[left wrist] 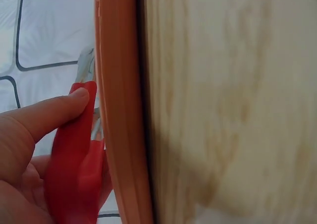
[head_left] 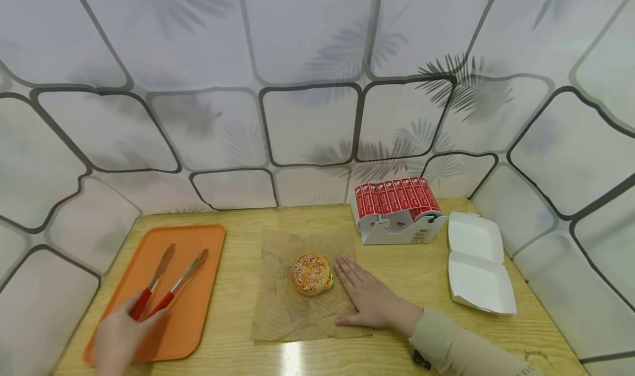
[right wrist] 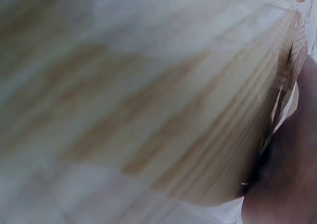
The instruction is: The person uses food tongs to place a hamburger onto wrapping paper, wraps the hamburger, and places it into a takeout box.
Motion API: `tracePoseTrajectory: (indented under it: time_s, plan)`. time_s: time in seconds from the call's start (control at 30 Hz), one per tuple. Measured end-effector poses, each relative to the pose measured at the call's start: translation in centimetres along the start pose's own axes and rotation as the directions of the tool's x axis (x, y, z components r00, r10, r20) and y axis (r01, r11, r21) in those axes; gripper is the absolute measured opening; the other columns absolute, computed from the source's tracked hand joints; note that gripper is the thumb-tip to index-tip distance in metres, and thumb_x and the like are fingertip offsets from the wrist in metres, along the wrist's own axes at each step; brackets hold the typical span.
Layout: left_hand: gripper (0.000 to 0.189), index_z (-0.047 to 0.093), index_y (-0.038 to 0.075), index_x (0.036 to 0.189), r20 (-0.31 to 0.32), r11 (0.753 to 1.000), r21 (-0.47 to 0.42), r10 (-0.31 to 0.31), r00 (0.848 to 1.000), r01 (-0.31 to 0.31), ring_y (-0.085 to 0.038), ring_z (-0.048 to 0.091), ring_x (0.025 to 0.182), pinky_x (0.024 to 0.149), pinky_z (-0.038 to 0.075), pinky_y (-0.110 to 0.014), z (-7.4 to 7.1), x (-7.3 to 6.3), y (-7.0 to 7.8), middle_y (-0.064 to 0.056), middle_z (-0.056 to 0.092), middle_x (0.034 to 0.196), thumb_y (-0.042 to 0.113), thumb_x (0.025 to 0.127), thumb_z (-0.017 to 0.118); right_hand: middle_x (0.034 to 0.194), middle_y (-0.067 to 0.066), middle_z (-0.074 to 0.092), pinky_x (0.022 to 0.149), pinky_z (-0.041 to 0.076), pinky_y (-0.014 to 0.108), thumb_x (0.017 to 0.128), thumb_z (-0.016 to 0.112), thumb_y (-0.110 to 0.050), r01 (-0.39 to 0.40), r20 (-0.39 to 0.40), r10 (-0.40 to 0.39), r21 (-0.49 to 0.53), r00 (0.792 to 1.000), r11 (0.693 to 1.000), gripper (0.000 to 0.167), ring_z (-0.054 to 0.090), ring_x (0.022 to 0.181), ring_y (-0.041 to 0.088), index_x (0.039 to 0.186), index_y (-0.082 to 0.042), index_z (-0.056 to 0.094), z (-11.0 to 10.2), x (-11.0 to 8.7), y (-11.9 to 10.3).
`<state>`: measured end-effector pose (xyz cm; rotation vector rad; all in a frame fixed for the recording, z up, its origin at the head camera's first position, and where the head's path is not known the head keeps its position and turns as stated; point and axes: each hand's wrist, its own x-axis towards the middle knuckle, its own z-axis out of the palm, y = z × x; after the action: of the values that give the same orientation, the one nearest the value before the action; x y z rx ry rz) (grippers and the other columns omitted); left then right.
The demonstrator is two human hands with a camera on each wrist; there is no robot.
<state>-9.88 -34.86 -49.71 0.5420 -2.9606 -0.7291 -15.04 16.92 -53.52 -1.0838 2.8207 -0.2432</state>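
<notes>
Head view alone showed the burger [head_left: 310, 275], on brown paper [head_left: 285, 316] between the hands, and the full tongs [head_left: 186, 275] over the orange tray [head_left: 200, 304], tips apart. Left wrist view gave the closer look at a fingertip on one red handle [left wrist: 72, 154]. The left hand [head_left: 118, 332] gripped the tongs; the right hand [head_left: 366, 296] lay flat on the paper's right side, fingers straight, thumb spread wide.
</notes>
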Motion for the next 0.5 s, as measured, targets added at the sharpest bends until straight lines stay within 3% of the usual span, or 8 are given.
tracePoseTrajectory:
  time_s: [0.17,0.3,0.5]
  plan:
    - [0.087,0.057,-0.014,0.140,0.015,1.000,0.009,0.013,1.000,-0.013,-0.049,0.070,0.094,0.066,0.055,-0.041,0.00,0.16,-0.20,-0.039,0.067,0.127,0.039,0.081,0.092,0.177,0.026,0.013,0.136,0.024,0.052,0.095,0.044,-0.084,0.010,-0.014,-0.009,0.016,1.000,1.000,0.118,0.017,0.165,0.042,0.167,0.005,0.017,-0.07,-0.12,-0.07]
    - [0.085,0.057,-0.014,0.139,0.012,1.000,0.008,0.015,1.000,-0.015,-0.046,0.070,0.092,0.064,0.051,-0.035,0.00,0.14,-0.23,-0.039,0.067,0.127,0.035,0.079,0.094,0.178,0.023,0.011,0.135,0.023,0.050,0.094,0.041,-0.087,-0.002,-0.002,0.002,-0.006,1.000,1.000,0.120,0.015,0.166,0.039,0.168,0.004,0.018,0.38,-0.01,0.19]
    - [0.085,0.057,-0.015,0.138,-0.007,1.000,-0.001,0.020,1.000,-0.020,-0.051,0.069,0.099,0.070,0.055,-0.044,0.05,0.09,-0.27,-0.039,0.064,0.132,0.031,0.078,0.095,0.178,0.023,0.011,0.135,0.024,0.050,0.093,0.041,-0.088,-0.003,-0.004,0.003,-0.015,1.000,1.000,0.120,0.015,0.166,0.039,0.167,0.003,0.018,0.53,0.07,0.29]
